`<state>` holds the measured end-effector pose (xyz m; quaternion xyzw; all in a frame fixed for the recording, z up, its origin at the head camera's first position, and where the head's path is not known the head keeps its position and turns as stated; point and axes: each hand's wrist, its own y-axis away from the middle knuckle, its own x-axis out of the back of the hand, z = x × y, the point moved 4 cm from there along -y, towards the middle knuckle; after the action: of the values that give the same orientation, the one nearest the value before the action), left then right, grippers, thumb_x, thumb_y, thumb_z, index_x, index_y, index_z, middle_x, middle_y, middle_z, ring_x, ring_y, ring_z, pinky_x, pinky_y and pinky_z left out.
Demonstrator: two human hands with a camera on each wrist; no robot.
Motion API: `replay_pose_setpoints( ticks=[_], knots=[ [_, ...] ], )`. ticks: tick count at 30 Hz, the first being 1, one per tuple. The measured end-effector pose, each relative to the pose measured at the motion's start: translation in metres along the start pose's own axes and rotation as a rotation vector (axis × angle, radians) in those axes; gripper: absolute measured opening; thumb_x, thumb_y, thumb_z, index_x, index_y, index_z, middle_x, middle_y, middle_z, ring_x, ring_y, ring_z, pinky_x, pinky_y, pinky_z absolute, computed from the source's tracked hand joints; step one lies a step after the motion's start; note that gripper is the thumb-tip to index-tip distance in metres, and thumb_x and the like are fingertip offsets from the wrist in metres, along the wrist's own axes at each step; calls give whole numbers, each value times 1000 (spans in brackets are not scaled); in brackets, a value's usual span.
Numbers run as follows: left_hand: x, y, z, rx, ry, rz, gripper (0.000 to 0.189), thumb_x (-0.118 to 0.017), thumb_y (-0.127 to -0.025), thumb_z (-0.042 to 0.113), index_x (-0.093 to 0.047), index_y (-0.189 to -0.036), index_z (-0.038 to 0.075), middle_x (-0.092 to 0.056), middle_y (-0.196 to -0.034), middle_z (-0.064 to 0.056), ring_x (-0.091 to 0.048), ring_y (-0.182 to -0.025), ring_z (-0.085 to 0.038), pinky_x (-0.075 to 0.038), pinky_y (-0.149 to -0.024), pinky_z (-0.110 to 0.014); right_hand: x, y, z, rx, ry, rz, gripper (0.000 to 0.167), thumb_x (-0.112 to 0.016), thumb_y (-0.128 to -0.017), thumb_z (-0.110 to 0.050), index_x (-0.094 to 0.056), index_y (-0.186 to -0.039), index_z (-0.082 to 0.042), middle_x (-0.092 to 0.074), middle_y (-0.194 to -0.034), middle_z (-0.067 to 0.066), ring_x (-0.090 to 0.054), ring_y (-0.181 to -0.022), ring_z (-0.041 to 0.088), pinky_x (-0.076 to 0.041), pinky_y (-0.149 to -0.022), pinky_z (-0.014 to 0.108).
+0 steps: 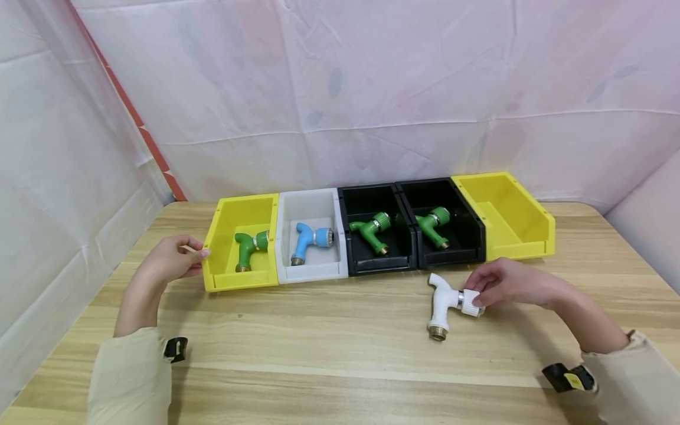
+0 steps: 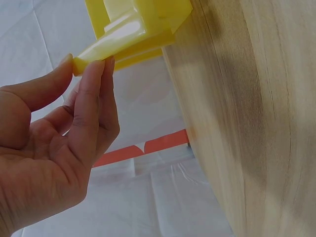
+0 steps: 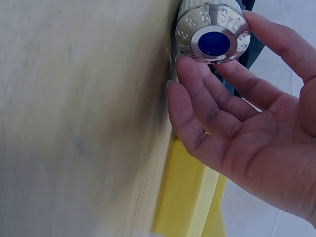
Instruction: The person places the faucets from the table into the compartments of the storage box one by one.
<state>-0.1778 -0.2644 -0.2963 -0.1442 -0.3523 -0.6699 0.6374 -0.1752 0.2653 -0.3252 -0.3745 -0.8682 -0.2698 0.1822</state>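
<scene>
At the left end of the row, my left hand [image 1: 172, 258] pinches the side edge of a yellow bin [image 1: 244, 281] between thumb and fingers; the left wrist view shows this rim [image 2: 116, 39] up close. A green faucet [image 1: 245, 251] lies inside that bin. My right hand [image 1: 512, 284] grips the ribbed knob of a white faucet [image 1: 442, 302] in front of the bins, its brass threaded end toward me. In the right wrist view the knob's metal cap [image 3: 213, 43] has a blue centre, with the thumb and fingertips around it.
Beside the left yellow bin stand a white bin [image 1: 313, 273] with a blue faucet [image 1: 305, 239], two black bins [image 1: 382, 264] each with a green faucet [image 1: 372, 231], and another yellow bin [image 1: 520, 251]. A wooden table [image 1: 319, 354] carries them; a pale cloth [image 1: 372, 77] hangs behind.
</scene>
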Motion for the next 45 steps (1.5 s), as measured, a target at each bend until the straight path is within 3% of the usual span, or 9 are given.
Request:
replay_pose_setpoints(
  ticks=[17, 33, 45],
  knots=[
    [0, 0, -1, -8, 12, 4, 31, -53, -93, 13, -46, -109, -12, -53, -85, -14, -58, -71, -14, -54, -67, -27, 15, 6, 10, -28, 19, 105, 28, -69, -81, -14, -59, -96, 6, -59, -76, 4, -50, -60, 10, -47, -52, 25],
    [0, 0, -1, 7, 12, -1, 31, -53, -93, 12, -45, -110, -13, -52, -89, -16, -57, -71, -14, -54, -70, -29, 9, 6, 17, -92, -1, 75, 34, -69, -81, -16, -56, -102, 8, -56, -82, 8, -55, -70, 14, -52, -62, 28],
    [-1, 1, 0, 10, 15, -7, 31, -52, -93, 12, -44, -110, -12, -52, -90, -16, -56, -74, -17, -54, -71, -29, 10, 5, 16, -26, -82, 34, 29, -63, -85, -10, -54, -102, 12, -59, -82, 8, -58, -71, 14, -54, -64, 30]
  ],
)
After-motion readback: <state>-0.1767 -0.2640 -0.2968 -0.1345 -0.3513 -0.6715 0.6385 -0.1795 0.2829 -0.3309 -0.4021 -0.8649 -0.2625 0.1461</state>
